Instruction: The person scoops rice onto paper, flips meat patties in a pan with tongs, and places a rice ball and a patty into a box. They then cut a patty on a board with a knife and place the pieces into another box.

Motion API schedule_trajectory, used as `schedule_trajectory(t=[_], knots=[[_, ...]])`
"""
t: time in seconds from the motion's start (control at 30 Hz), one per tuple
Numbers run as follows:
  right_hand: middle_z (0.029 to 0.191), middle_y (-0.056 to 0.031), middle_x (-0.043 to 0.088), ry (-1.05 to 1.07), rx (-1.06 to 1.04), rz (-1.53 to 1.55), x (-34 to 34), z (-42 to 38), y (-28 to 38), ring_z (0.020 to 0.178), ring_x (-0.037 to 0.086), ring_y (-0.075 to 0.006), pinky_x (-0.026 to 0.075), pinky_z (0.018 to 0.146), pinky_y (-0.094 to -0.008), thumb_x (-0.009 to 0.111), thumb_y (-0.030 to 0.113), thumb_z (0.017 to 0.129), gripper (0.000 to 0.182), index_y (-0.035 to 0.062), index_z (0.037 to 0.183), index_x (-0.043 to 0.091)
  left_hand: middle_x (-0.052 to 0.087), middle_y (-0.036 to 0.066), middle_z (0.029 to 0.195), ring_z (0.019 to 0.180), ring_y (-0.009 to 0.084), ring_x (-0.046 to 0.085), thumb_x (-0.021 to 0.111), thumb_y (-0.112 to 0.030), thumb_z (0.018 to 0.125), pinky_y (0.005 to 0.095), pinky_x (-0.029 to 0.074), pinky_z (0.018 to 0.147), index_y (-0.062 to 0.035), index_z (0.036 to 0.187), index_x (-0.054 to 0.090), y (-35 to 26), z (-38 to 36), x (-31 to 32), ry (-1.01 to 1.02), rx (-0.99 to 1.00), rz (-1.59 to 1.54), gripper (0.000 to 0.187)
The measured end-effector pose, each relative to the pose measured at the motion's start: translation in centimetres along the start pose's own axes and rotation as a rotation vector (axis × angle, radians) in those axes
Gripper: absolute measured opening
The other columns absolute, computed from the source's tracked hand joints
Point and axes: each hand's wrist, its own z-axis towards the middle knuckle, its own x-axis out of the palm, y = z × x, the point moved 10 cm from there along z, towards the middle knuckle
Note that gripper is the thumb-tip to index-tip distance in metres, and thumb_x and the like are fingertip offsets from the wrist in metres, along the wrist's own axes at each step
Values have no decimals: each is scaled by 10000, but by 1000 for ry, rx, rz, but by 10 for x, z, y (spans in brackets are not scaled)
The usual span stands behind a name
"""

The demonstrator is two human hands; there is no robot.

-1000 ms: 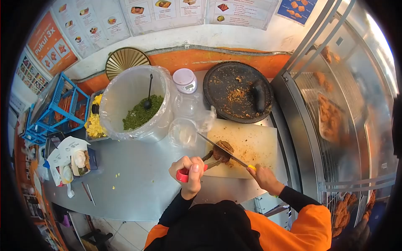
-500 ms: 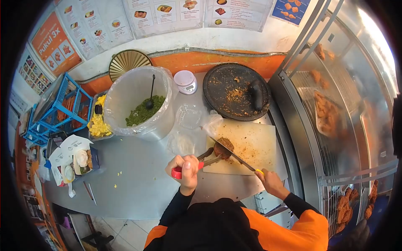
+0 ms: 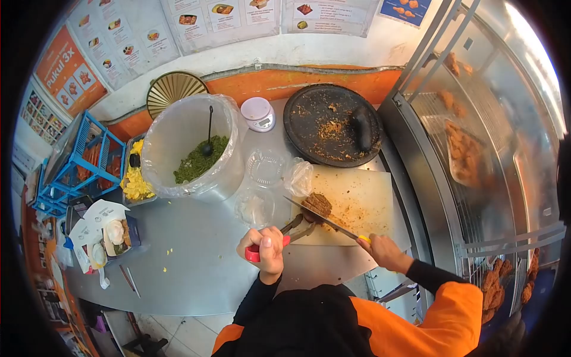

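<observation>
A browned piece of food (image 3: 316, 206) lies at the left part of the pale cutting board (image 3: 369, 208). My left hand (image 3: 264, 250) is closed round the red handle of tongs (image 3: 291, 226), whose jaws reach the food's lower left side. With my right hand (image 3: 383, 252) I grip the yellow handle of a knife (image 3: 336, 226). Its blade runs up and left across the food's lower edge, the tip past the board's left edge.
Behind the board is a black stone mortar (image 3: 315, 128) with a pestle (image 3: 361, 128). A lined bucket (image 3: 229, 172) of chopped greens, a white scale (image 3: 258, 113) and clear plastic lids (image 3: 266, 167) stand left. An open food box (image 3: 132, 235) sits far left, a glass display case (image 3: 416, 149) right.
The knife blade has shifted down and left, from across the food's middle to its lower edge. My right hand has moved slightly left and down. The view has also shifted slightly.
</observation>
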Motion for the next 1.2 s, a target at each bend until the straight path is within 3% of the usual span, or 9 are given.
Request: schedule_trajectory(t=[0.5,0.63,0.77,0.83,0.9,1.0,1.03,1.17,1.2], knots=[[659,-253,568,86,164,61,18,-78,-72,661,554,-433,424,580,-481,412,460,888,503,-10,763,542,259,-15,409,326,52,178,440,-71,794,226,188,325,-102,600,240,-11,-17,1,8,99,21,281],[610,-202,572,-225,292,49,-24,-85,-94,564,556,-401,429,524,-475,448,477,863,478,11,803,539,274,-6,403,318,71,215,441,-41,762,242,246,340,-92,586,248,-23,-20,-23,-85,113,-55,266],[577,-149,573,-578,127,-336,-50,-39,-95,521,587,-305,441,450,-387,530,538,783,507,35,843,533,290,-23,407,316,73,232,457,-55,760,236,255,346,-92,593,262,-51,-17,-13,-71,193,-47,259],[677,-143,581,-659,114,-251,-40,-17,-104,633,578,-307,447,553,-415,591,463,756,422,46,811,560,312,-26,408,313,78,261,473,-59,752,232,271,350,-88,600,284,-54,-19,6,3,222,-75,245],[863,-140,583,-813,206,-401,-40,-18,-81,810,543,-317,408,697,-429,636,380,730,376,42,884,583,358,-25,417,326,95,344,528,-65,725,220,315,374,-89,605,354,-63,-33,65,415,390,107,212],[822,-126,565,-1217,128,-219,-35,-84,-27,783,526,-293,389,693,-407,609,209,705,216,58,855,568,371,-16,424,353,134,408,593,-66,663,237,337,384,-117,542,397,-54,-78,137,998,523,60,237],[768,-120,554,-996,199,42,-11,-96,-31,766,522,-294,382,684,-403,583,176,741,123,71,803,564,356,-12,421,355,144,404,604,-68,652,248,330,377,-125,514,395,-47,-113,157,1279,612,148,256],[744,-158,547,-969,457,404,136,-218,-20,742,530,-361,409,646,-442,526,199,829,190,22,759,518,356,10,445,358,177,368,623,-30,653,276,334,392,-96,613,446,-61,-181,175,1587,668,-46,194],[842,-188,579,-598,735,548,219,-242,-32,828,548,-369,432,712,-445,516,262,831,244,29,883,569,356,10,445,358,177,368,623,-30,653,276,334,392,-96,613,446,-71,-191,175,1623,676,-137,194]])
